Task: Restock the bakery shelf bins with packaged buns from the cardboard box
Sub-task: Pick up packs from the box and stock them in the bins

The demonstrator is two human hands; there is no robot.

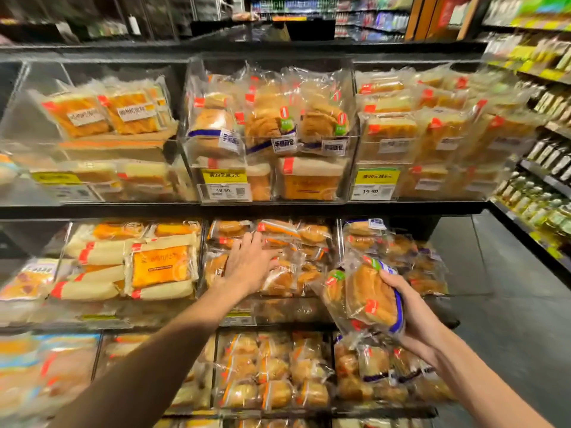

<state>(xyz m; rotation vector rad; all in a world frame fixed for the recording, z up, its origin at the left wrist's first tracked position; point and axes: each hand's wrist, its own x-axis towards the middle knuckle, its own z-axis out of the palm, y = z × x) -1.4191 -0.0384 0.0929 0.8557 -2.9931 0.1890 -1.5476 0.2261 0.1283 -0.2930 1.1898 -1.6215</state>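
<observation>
We face a black bakery shelving unit [247, 208] that fills most of the view and carries three visible rows of clear plastic bins. To our right a side aisle shelf [543, 180] holds bottles and sits above a dark tiled floor [509, 304].

The top-row centre bin [268, 142] is packed with upright bagged buns, and the bins on either side of it hold sliced cakes and bread in clear wrap. In the middle row, the left bin [69, 239] holds long pale rolls and an orange-labelled pack [160, 265]. The middle-row centre bin [339, 239] is filled with small packaged buns [312, 234] with orange stripes.

Our left hand [250, 264] reaches into this centre bin with the palm down and the fingers stretched and spread. It lies flat on top of the packs there and grips nothing.

Our right hand [411, 307] is held just in front of the middle-row right bin [401, 242]. Its fingers and thumb curl round a clear pack of buns [370, 295] with a blue edge, a red tab and a green sticker. The pack is tilted and clear of the shelf. A second wrapped bun seems to hang against its left side, but we cannot tell whether it is a separate pack.

A yellow promotion label [224, 176] and a white price tag [372, 191] are fixed to the fronts of the top-row bins.
</observation>
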